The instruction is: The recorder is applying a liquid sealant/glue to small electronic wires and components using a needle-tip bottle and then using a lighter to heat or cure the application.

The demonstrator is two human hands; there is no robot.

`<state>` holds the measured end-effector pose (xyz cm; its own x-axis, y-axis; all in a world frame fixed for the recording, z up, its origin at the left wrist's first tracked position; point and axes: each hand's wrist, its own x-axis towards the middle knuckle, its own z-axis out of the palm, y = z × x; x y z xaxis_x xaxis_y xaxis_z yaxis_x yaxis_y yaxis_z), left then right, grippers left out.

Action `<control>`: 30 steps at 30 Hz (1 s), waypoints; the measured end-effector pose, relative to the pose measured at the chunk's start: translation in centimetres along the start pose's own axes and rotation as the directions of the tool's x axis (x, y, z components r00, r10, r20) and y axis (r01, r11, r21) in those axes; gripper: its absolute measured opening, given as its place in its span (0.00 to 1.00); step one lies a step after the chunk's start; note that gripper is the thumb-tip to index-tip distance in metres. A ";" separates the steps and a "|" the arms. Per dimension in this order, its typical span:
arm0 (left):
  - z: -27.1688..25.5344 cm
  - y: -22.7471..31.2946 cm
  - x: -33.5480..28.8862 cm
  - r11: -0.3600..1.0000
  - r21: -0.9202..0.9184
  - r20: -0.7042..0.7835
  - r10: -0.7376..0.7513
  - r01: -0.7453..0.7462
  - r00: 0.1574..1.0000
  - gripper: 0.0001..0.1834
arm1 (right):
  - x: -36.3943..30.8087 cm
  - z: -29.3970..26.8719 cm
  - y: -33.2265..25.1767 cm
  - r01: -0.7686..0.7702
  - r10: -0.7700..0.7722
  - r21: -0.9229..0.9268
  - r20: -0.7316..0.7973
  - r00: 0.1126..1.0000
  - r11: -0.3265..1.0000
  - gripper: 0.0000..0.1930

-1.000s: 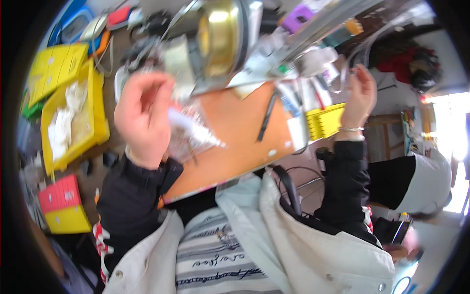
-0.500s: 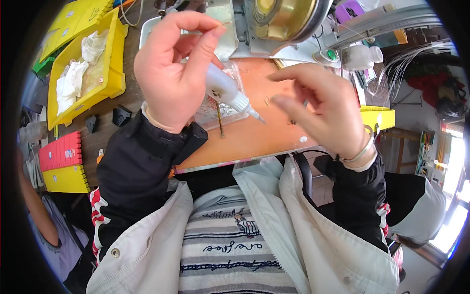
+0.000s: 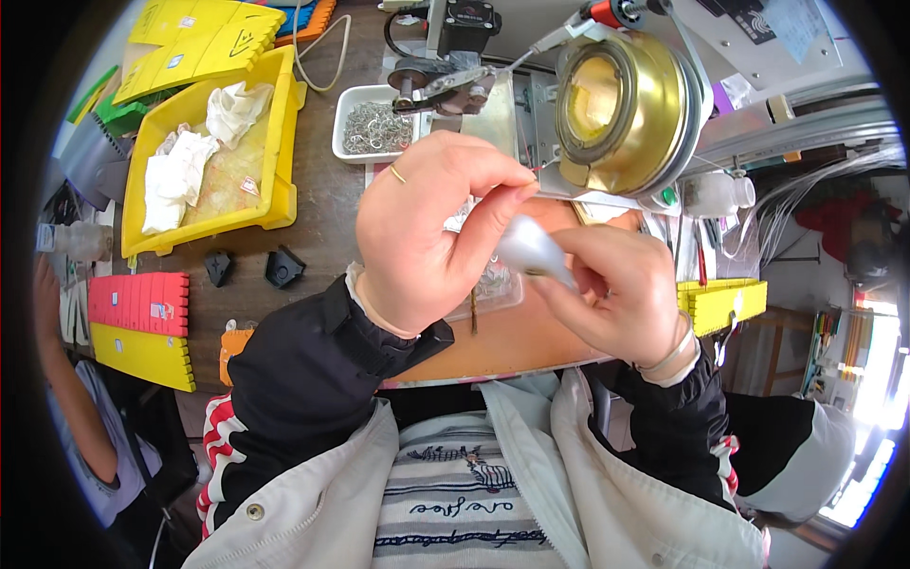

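My left hand (image 3: 431, 228) is raised over the bench, thumb and forefinger pinched on something tiny. A small reddish tip shows by those fingertips, too fine to name. Between my hands is a translucent squeeze bottle (image 3: 531, 248), smeared by motion. My right hand (image 3: 616, 289) is closed at the bottle's lower right end, and its fingers hide the nozzle. Beneath them a clear plastic tray (image 3: 500, 292) lies on the orange mat (image 3: 531, 341), partly hidden by my hands. A thin brown stick (image 3: 474, 311) shows next to my left wrist.
A white tray (image 3: 353, 152) of small metal rings stands beyond my left hand. Farther right is a machine with a brass-coloured wheel (image 3: 654, 104). At left are a yellow bin (image 3: 284, 171) with white cloths and two black plastic pieces (image 3: 282, 267). A co-worker's arm (image 3: 76, 398) shows at far left.
The view has shifted, bringing the ring tray and more of the machine into sight. My right hand has come in to the bottle and its fingers have closed. My left hand keeps its pinch.
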<state>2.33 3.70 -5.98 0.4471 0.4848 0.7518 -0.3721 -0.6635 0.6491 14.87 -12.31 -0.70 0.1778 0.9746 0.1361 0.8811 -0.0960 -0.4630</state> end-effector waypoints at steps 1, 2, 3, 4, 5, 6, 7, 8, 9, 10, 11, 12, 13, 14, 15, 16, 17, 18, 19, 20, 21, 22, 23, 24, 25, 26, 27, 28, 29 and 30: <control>-0.2 -0.3 0.0 1.000 0.011 -0.007 0.001 -0.001 1.000 0.10 | -0.5 -0.2 0.4 0.012 -0.012 0.002 0.003 1.000 1.000 0.13; -0.4 -0.5 0.0 0.999 0.033 0.016 0.041 -0.041 0.999 0.10 | -1.1 -0.3 0.9 -0.013 0.021 0.096 -0.084 0.996 0.995 0.12; -0.3 -0.7 0.2 0.995 0.043 0.041 0.083 -0.085 0.996 0.10 | -1.8 -0.5 1.2 -0.038 0.070 0.184 -0.171 0.983 0.982 0.11; -0.4 -0.7 0.4 0.995 0.050 0.037 0.084 -0.086 0.996 0.10 | -2.5 -0.3 1.2 -0.020 0.140 0.351 -0.319 0.937 0.936 0.09; -0.5 -0.6 0.6 0.993 0.063 0.061 0.100 -0.104 0.993 0.11 | -3.3 0.1 1.4 0.027 0.231 0.504 -0.443 0.866 0.863 0.06; -0.5 -0.3 0.7 0.990 0.077 0.089 0.115 -0.122 0.989 0.11 | -5.2 0.8 2.9 0.078 0.295 0.552 -0.553 0.779 0.830 0.09; -0.5 -0.2 0.8 0.989 0.085 0.087 0.113 -0.121 0.990 0.11 | -5.5 0.6 3.6 0.197 0.315 0.662 -0.570 0.759 0.723 0.15; -0.5 0.0 0.8 0.988 0.109 0.079 0.103 -0.112 0.991 0.11 | -5.2 1.0 3.5 0.297 0.463 0.710 -0.663 0.589 0.639 0.17; -0.5 0.1 0.7 0.986 0.132 0.071 0.093 -0.102 0.993 0.11 | -4.8 1.3 3.2 0.408 0.605 0.722 -0.691 0.395 0.558 0.19; -0.4 0.2 0.5 0.985 0.138 0.069 0.092 -0.101 0.993 0.11 | -5.5 1.4 4.3 0.500 0.495 0.702 -0.713 0.497 0.508 0.20; -0.4 0.3 0.2 0.995 0.093 0.059 0.021 -0.027 0.998 0.10 | -5.5 1.7 4.5 0.500 0.494 0.703 -0.711 0.500 0.505 0.20; -0.3 0.6 0.0 0.998 0.050 0.056 -0.049 0.046 0.997 0.09 | -5.4 1.9 4.5 0.540 0.469 0.683 -0.730 0.497 0.491 0.21; -0.1 1.0 -0.3 0.997 0.055 0.057 -0.049 0.046 0.997 0.09 | -5.3 2.1 4.4 0.579 0.444 0.662 -0.749 0.492 0.476 0.21; 0.2 1.6 -0.7 0.942 -0.145 0.064 -0.296 0.302 0.953 0.08 | -5.2 2.3 4.3 0.566 0.477 0.664 -0.746 0.465 0.488 0.21; 0.5 1.9 -1.0 0.783 -0.332 0.122 -0.518 0.527 0.847 0.06 | -5.1 2.3 4.2 0.565 0.479 0.665 -0.745 0.463 0.489 0.21; 0.6 2.1 -0.9 0.781 -0.332 0.125 -0.520 0.529 0.845 0.06 | -5.0 2.2 4.1 0.563 0.439 0.662 -0.749 0.496 0.495 0.21; 0.7 2.3 -0.7 0.570 -0.500 0.200 -0.657 0.652 0.727 0.04 | -5.0 2.1 4.0 0.561 0.398 0.659 -0.751 0.527 0.500 0.21; 0.7 2.3 -0.6 0.306 -0.628 0.303 -0.751 0.716 0.587 0.03 | -5.0 2.2 4.1 0.564 0.401 0.670 -0.742 0.538 0.483 0.21; 0.6 2.1 -0.7 0.300 -0.629 0.304 -0.754 0.717 0.583 0.03 | -4.9 2.2 4.1 0.559 0.404 0.673 -0.738 0.540 0.484 0.21; 0.5 1.8 -0.7 0.184 -0.676 0.350 -0.772 0.713 0.531 0.03 | -4.8 2.2 4.0 0.553 0.386 0.670 -0.740 0.551 0.495 0.21; 0.5 1.7 -0.6 0.069 -0.713 0.397 -0.781 0.698 0.483 0.05 | -4.7 2.1 3.9 0.551 0.368 0.665 -0.742 0.560 0.504 0.21; 0.5 1.6 -0.6 0.067 -0.713 0.397 -0.782 0.698 0.481 0.05 | -4.6 2.1 3.8 0.549 0.370 0.667 -0.741 0.561 0.504 0.21; 0.5 1.6 -0.7 -0.020 -0.726 0.437 -0.785 0.687 0.439 0.06 | -4.4 2.1 3.6 0.552 0.371 0.660 -0.748 0.551 0.510 0.21; 0.5 1.6 -0.7 -0.108 -0.734 0.479 -0.782 0.670 0.399 0.06 | -4.3 2.1 3.5 0.555 0.372 0.652 -0.755 0.540 0.517 0.21; 0.5 1.6 -0.6 -0.109 -0.735 0.479 -0.782 0.670 0.398 0.06 | -4.1 2.2 3.4 0.554 0.372 0.652 -0.754 0.541 0.517 0.21; 0.4 1.7 -0.6 -0.144 -0.734 0.496 -0.781 0.664 0.380 0.07 | -3.9 2.4 3.2 0.567 0.411 0.658 -0.752 0.515 0.495 0.22; 0.4 1.7 -0.6 -0.179 -0.731 0.516 -0.776 0.658 0.362 0.07 | -3.8 2.5 3.2 0.580 0.448 0.661 -0.750 0.487 0.476 0.22; 0.4 1.6 -0.6 -0.182 -0.731 0.520 -0.773 0.658 0.363 0.07 | -4.0 2.6 3.4 0.579 0.446 0.659 -0.752 0.485 0.480 0.22; 0.3 1.4 -0.7 -0.210 -0.728 0.532 -0.773 0.653 0.346 0.07 | -4.1 2.8 3.7 0.525 0.422 0.640 -0.767 0.483 0.561 0.23; 0.3 1.3 -0.7 -0.236 -0.725 0.545 -0.771 0.647 0.329 0.07 | -4.3 2.9 3.8 0.468 0.397 0.613 -0.780 0.483 0.636 0.23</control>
<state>1.73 2.30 -5.69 0.8773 0.3607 -0.3167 -0.2126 0.8835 0.4174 16.24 -16.28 -5.56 0.7778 0.2746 0.5653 0.3751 0.5188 -0.7682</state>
